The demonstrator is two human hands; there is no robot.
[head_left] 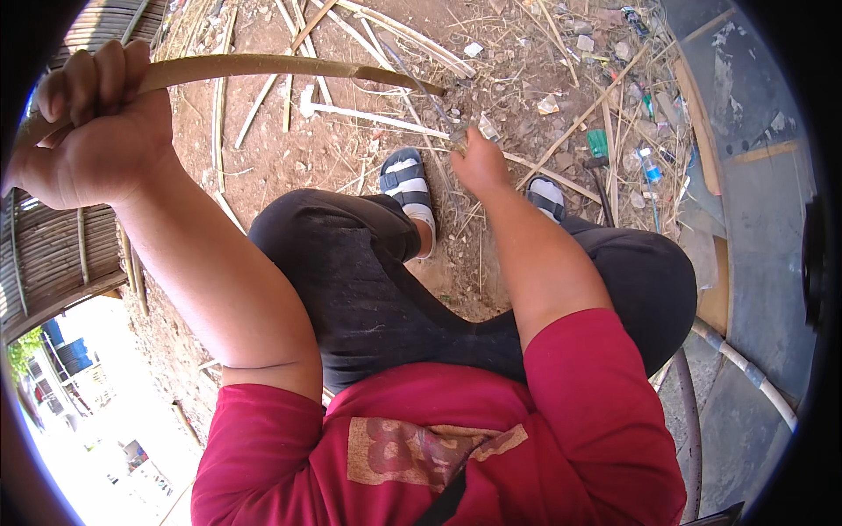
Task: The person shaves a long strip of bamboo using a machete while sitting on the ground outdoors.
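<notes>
My left hand [101, 123], raised at the upper left, is wrapped around a long, bowed strip of bamboo [263, 65]. The strip arches to the right, and its narrowed end crosses a thin dark blade, apparently a knife [436, 103]. Whether the two touch, I cannot tell. Lower and to the right, my right hand [482, 164] is closed around the near end of that knife; the handle is hidden in my fingers. Both hands are in front of my bent knees.
Cut bamboo strips [377, 118] and shavings litter the dirt ground. My sandalled feet [408, 188] stand below the knife. Grey sheets [763, 237] line the right side, near a small plastic bottle [649, 168] and a green scrap [597, 143]. A slatted bamboo panel [61, 254] stands left.
</notes>
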